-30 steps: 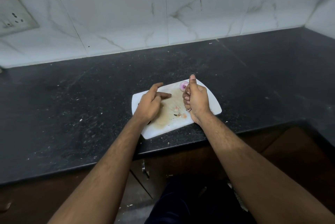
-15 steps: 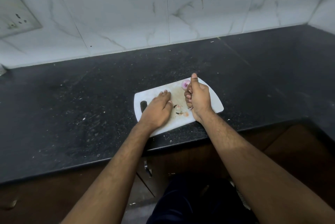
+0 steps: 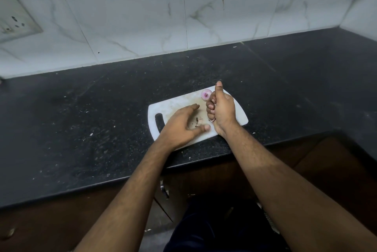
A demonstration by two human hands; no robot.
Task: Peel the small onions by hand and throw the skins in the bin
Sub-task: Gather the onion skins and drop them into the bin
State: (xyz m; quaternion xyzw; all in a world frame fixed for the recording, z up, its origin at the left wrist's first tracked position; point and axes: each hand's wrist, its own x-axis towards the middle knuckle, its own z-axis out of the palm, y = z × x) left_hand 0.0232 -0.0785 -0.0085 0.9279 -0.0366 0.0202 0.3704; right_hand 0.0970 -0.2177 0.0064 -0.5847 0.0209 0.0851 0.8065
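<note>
Our left hand (image 3: pixel 183 124) spread open over brown skin scraps (image 3: pixel 197 122) on the white plastic cutting board (image 3: pixel 238 116), our right hand (image 3: pixel 221 110) fisted, thumb up, contents hidden, beside 1 peeled pink onion (image 3: pixel 205 94)

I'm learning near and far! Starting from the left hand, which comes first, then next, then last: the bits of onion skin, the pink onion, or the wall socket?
1. The onion skin scraps: on the cutting board, right between the left hand's thumb and fingers.
2. The pink onion: at the board's far edge, beside the right hand's thumb.
3. The wall socket: far off on the tiled wall, upper left.
</note>
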